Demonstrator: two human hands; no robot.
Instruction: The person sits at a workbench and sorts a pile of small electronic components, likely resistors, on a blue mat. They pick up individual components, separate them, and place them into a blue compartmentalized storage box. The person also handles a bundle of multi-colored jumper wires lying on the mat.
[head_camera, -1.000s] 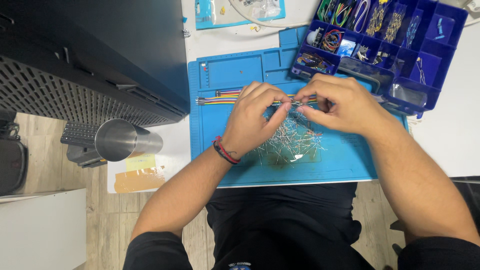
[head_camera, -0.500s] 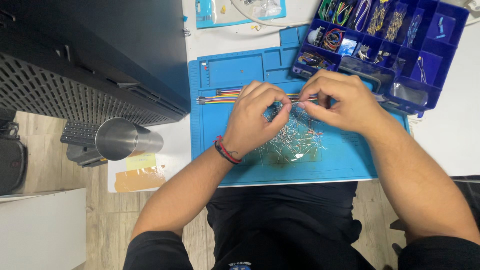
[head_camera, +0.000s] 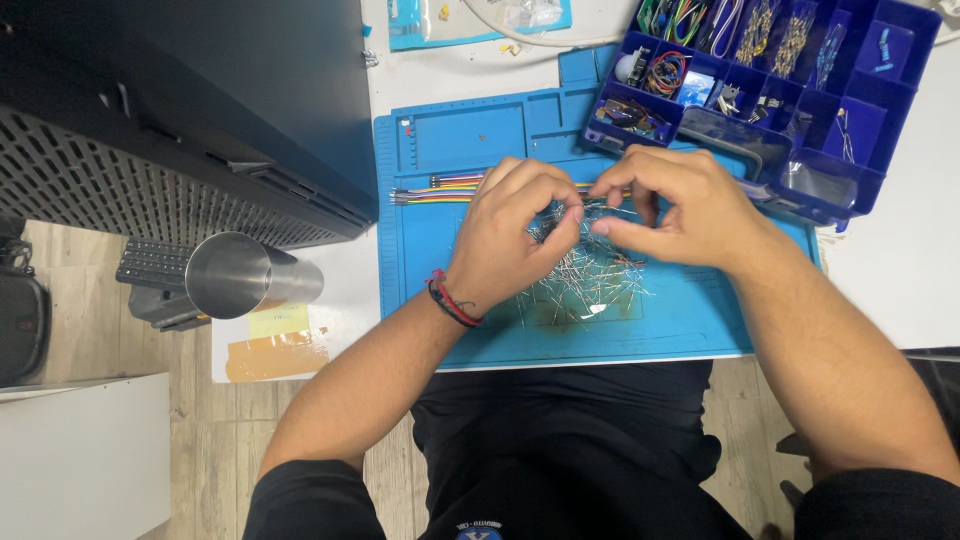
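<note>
A heap of small wire-legged components (head_camera: 590, 270) lies on a blue work mat (head_camera: 480, 140). My left hand (head_camera: 515, 225), with a red and black band on its wrist, hovers over the heap's left part, thumb and forefinger pinched on a thin wire component. My right hand (head_camera: 680, 210) meets it fingertip to fingertip just above the heap and pinches the same small piece. A bundle of coloured jumper wires (head_camera: 440, 190) lies on the mat, partly hidden behind my left hand.
A blue compartment box (head_camera: 860, 130) of small parts sits at the mat's upper right. A steel cup (head_camera: 235, 275) stands left of the mat by a yellow note. A dark perforated case (head_camera: 150, 130) fills the upper left. The white table's near edge runs below the mat.
Both hands have drifted slightly lower over the heap, still fingertip to fingertip. The mat and box have not moved.
</note>
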